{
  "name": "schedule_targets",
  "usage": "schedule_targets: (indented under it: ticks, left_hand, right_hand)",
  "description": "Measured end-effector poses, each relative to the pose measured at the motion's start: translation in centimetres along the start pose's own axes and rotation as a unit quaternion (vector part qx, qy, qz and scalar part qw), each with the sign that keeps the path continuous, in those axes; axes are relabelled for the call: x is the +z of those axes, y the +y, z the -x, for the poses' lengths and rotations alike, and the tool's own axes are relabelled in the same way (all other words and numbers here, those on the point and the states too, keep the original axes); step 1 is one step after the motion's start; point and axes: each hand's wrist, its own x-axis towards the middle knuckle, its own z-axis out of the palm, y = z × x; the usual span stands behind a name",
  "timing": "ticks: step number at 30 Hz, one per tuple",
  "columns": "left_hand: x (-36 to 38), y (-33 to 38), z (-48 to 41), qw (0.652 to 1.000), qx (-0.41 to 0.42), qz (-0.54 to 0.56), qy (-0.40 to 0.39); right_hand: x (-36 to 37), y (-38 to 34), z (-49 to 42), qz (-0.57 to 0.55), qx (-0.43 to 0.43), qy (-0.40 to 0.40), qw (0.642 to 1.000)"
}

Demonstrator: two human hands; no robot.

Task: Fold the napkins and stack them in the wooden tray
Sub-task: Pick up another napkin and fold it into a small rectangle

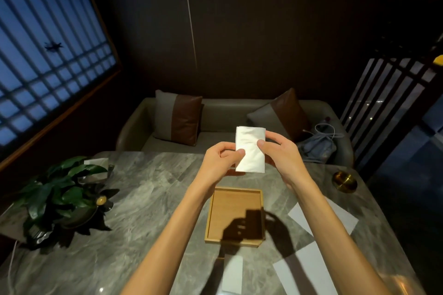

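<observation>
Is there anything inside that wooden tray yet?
No napkins are in the wooden tray; only the shadow of the hands falls on its floor. The left forearm covers its far left corner. The folded napkin is held above by the left hand and right hand.

No readable text, label, brand, number or sign shows anywhere in this view. The white folded paper napkin (250, 148) held up at twelve o'clock is blank, and the shallow rectangular wooden tray (236, 215) on the grey marble tabletop (143, 199) bears no marking.
</observation>
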Motion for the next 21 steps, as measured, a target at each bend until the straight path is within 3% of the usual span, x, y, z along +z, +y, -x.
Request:
schedule_targets:
  ticks: [8,13,18,21]
  left_hand:
    - [-0.1,-9.5,2.4,0.994,-0.106,-0.023,0.001]
    - [0.6,-21.9,5.4,0.97,-0.235,-0.068,-0.007]
    - [0.8,-31.5,6.5,0.944,-0.314,-0.098,-0.009]
    - [0.8,-34.6,6.1,0.936,-0.345,-0.066,-0.02]
  right_hand:
    - [1.3,10.9,3.7,0.014,0.153,-0.016,0.988]
    - [3.6,23.6,8.4,0.046,0.285,0.012,0.957]
    - [6.5,32.3,10.0,0.109,0.33,0.01,0.938]
    - [7.5,34.9,10.1,0.193,0.315,-0.003,0.929]
